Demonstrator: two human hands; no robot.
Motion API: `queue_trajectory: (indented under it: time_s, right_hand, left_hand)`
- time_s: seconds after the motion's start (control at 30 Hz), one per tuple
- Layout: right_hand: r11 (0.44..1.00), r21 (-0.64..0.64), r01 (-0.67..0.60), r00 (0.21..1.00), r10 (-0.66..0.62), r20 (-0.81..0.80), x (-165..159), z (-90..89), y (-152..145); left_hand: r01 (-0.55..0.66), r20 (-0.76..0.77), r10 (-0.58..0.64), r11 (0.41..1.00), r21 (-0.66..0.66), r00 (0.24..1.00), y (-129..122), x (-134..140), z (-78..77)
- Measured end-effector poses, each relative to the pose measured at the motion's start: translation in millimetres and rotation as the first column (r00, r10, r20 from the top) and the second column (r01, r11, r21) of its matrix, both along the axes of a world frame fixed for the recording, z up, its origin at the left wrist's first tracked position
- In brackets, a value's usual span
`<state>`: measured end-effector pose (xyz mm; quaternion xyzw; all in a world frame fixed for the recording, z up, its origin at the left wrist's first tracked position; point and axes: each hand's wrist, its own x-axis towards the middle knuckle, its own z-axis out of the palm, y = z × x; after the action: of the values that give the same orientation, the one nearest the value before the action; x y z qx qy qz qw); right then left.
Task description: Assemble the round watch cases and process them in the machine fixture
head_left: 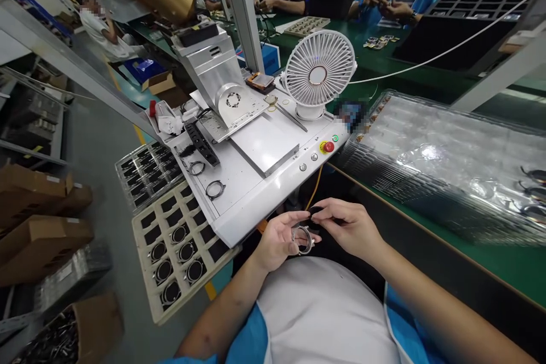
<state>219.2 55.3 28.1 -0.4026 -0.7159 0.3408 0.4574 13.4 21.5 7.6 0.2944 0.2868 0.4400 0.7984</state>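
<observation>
My left hand (pixel 279 240) is closed round the edge of a silver ring-shaped watch case (pixel 309 242), held low in front of my body with its opening showing. My right hand (pixel 353 228) is pinched close beside it, thumb and forefinger together on a thin dark piece (pixel 315 211); its exact kind is too small to make out. The fingertips of both hands nearly meet at this piece. Loose on the white machine base (pixel 239 199) ahead lie a dark ring (pixel 215 189) and a second ring (pixel 196 168).
A cream tray (pixel 145 259) of watch cases stands at the left, with a clear tray (pixel 128 182) behind it. On the machine are a white fan (pixel 318 77) and a red button (pixel 328 147). Stacked clear plastic trays (pixel 426 142) cover the right table. Other people work across the bench.
</observation>
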Motion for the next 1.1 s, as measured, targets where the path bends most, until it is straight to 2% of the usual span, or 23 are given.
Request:
queue_trajectory:
  time_s: [0.13,0.23,0.3,0.37,0.5,0.57,0.63,0.73,0.8,0.83,0.9,0.97,1.03,1.1]
  right_hand:
    - [0.997,0.015,-0.078,0.996,0.077,0.036,-1,6.1,7]
    - [0.996,0.037,-0.085,0.996,0.084,0.02,-6,16.0,24]
    - [0.999,0.003,-0.037,0.999,0.037,-0.027,-12,24.1,46]
    - [0.993,-0.113,0.023,0.994,-0.035,-0.104,-21,31.2,77]
    - [0.922,-0.352,0.163,0.96,-0.23,-0.158,-43,38.2,139]
    - [0.901,-0.383,0.203,0.954,-0.27,-0.131,-50,38.6,159]
    - [0.896,-0.367,0.252,0.949,-0.303,-0.088,-51,38.2,166]
    - [0.883,-0.245,0.401,0.91,-0.414,0.0,-44,35.6,152]
    - [0.887,-0.165,0.43,0.9,-0.436,0.001,-37,30.0,127]
    - [0.906,-0.165,0.389,0.918,-0.397,-0.018,-35,25.6,111]
    - [0.943,-0.255,0.214,0.968,-0.24,-0.076,-33,14.1,75]
    - [0.915,-0.402,0.0,0.98,-0.081,-0.185,-34,1.8,40]
    - [0.862,-0.49,-0.128,0.947,-0.041,-0.32,-36,-7.5,15]
    - [0.842,-0.52,-0.144,0.908,-0.096,-0.407,-37,-12.0,4]
  left_hand:
    - [-0.014,-0.026,0.014,1.0,0.021,1.0,2,-1,-0.7]
    - [-0.13,-0.056,0.131,0.991,0.019,0.99,5,-4,-0.8]
    - [-0.195,-0.061,0.195,0.981,0.012,0.979,6,-7,-0.1]
    - [-0.207,-0.063,0.208,0.978,0.012,0.976,6,-9,1.3]
    - [-0.198,-0.079,0.199,0.98,0.021,0.977,-2,-13,2.4]
    - [-0.215,-0.088,0.217,0.976,0.034,0.972,-8,-15,1.2]
    - [-0.229,-0.1,0.233,0.972,0.057,0.967,-14,-19,-1.0]
    - [-0.244,-0.157,0.262,0.962,0.125,0.952,-23,-25,-4.5]
    - [-0.251,-0.225,0.299,0.943,0.22,0.927,-28,-27,-7.2]
    - [-0.246,-0.265,0.324,0.926,0.287,0.908,-30,-26,-8.8]
    - [-0.208,-0.354,0.388,0.868,0.452,0.851,-32,-22,-12.4]
    - [-0.099,-0.449,0.446,0.786,0.611,0.774,-31,-16,-15.6]
    - [0.078,-0.547,0.466,0.708,0.702,0.696,-27,-7,-17.4]
    - [0.251,-0.632,0.45,0.653,0.715,0.631,-21,0,-17.3]
